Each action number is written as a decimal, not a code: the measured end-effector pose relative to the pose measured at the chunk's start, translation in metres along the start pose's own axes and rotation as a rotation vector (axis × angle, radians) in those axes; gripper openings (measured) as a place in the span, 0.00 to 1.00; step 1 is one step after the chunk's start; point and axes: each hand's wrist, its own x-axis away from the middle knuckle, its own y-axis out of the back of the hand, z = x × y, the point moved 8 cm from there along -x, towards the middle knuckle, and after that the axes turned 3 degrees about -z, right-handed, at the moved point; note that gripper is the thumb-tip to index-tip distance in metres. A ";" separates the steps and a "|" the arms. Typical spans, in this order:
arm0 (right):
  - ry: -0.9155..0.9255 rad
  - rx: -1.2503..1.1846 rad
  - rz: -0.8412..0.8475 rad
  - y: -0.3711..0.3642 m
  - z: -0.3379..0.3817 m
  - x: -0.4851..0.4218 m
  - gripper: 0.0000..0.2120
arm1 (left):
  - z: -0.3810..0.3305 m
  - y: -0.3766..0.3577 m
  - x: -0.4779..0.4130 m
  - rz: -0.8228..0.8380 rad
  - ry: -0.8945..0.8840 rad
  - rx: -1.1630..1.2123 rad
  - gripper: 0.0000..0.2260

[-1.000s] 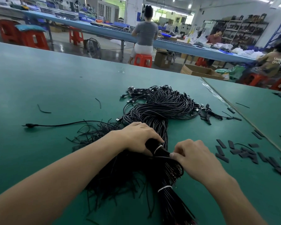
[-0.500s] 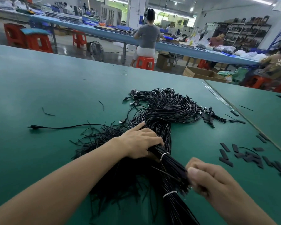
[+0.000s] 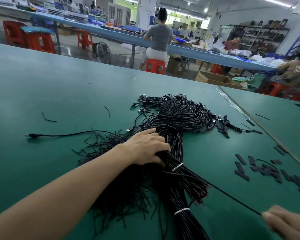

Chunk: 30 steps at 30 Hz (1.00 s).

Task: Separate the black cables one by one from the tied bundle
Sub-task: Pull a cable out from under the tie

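Black cables [image 3: 180, 118] are gathered into a tied bundle [image 3: 185, 177] that is laid near the middle of the green table [image 3: 59, 94]. The plug ends are fanned out in a loop at the far side, and the bare ends are pointed toward the near edge. The bundle is bound by a white tie [image 3: 177, 167] just below the left hand [image 3: 145, 148], and a second white tie [image 3: 181, 211] is seen on a thinner bunch lower down.

The bundle is gripped by the left hand just above the upper tie. Its fingers are curled over the top of the cables, with the thumb tucked against the near side.

A single cable [image 3: 235, 199] is drawn out taut from the bundle toward the lower right corner. Its end is pinched at the fingertips of the right hand [image 3: 287, 224]. That hand is blurred and partly cut off by the frame edge, so the exact lie of its fingers cannot be told beyond the closed pinch.

Short black strands [image 3: 111, 179] are heaped under and beside the left forearm. A lone cable [image 3: 59, 135] with a plug at its end is stretched out to the left, apart from the bundle. Flat black pieces [image 3: 267, 170] are scattered on the table well to the right
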 end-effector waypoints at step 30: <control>0.160 0.229 0.395 -0.087 0.215 -0.020 0.14 | -0.070 0.035 0.021 -0.187 0.273 -0.095 0.04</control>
